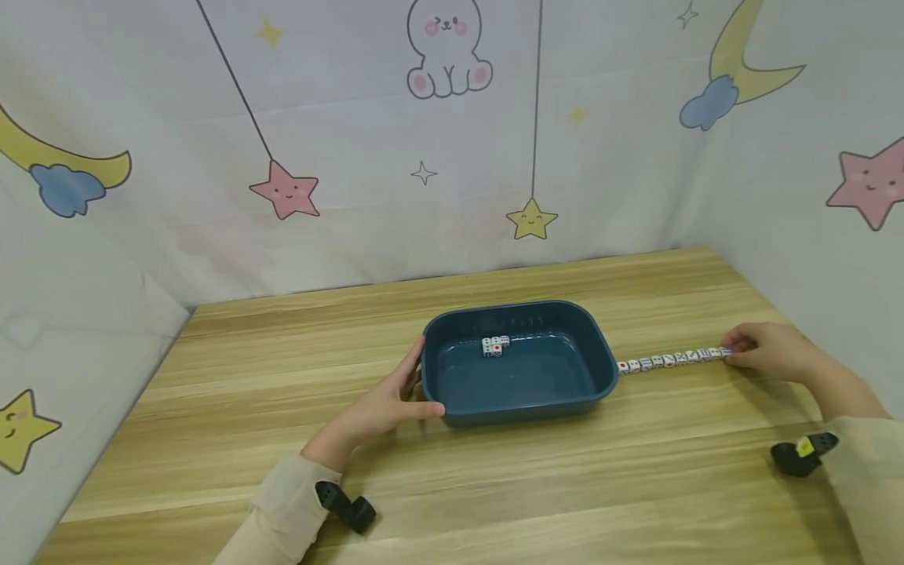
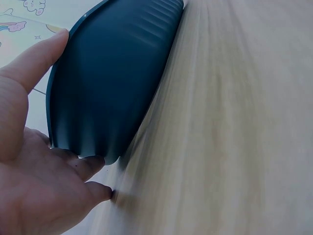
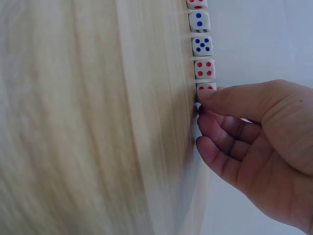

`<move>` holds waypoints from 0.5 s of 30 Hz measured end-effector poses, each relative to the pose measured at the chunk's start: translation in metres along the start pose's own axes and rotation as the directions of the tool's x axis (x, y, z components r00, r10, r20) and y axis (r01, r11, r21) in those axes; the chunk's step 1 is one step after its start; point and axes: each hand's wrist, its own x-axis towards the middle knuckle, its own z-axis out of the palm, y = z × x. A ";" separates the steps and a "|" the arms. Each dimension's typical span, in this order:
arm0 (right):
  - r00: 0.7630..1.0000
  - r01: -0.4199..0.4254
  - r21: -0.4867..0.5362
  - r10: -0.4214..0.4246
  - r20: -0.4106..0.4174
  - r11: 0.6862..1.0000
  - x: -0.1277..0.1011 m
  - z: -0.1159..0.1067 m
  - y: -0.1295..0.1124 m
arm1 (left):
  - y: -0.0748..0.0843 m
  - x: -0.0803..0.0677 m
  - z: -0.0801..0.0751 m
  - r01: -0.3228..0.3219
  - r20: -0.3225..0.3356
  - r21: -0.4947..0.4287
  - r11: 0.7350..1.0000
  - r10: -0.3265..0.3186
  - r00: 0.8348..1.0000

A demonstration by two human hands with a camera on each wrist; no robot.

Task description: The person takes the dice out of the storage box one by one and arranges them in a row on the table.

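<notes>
A dark blue rectangular plastic tray sits on the wooden table, with a small cluster of white dice inside near its back left. My left hand holds the tray's left end, thumb at the near corner and fingers along the side; the left wrist view shows the thumb on the rim. To the right of the tray runs a straight row of white dice, its near end by the tray wall. At the row's far right end, my right hand pinches the last die between thumb and fingers.
The wood-grain table spreads around the tray and meets a white printed cloth backdrop behind and at both sides. Each wrist wears a small black camera; one is the left wrist's black camera.
</notes>
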 end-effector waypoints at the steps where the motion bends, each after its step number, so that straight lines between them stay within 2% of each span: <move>1: 1.000 -0.001 0.006 0.001 0.001 1.000 0.000 0.000 0.000 | 0.000 0.000 0.000 0.001 0.000 0.001 1.000 -0.001 1.000; 9: 0.998 0.036 0.052 -0.034 -0.043 0.998 -0.004 -0.015 -0.012 | 0.000 0.000 0.000 -0.004 0.003 0.014 1.000 0.004 1.000; 15: 0.995 0.065 0.070 -0.060 -0.084 0.995 0.002 -0.031 -0.046 | -0.001 0.000 -0.001 -0.005 0.004 0.003 1.000 0.005 1.000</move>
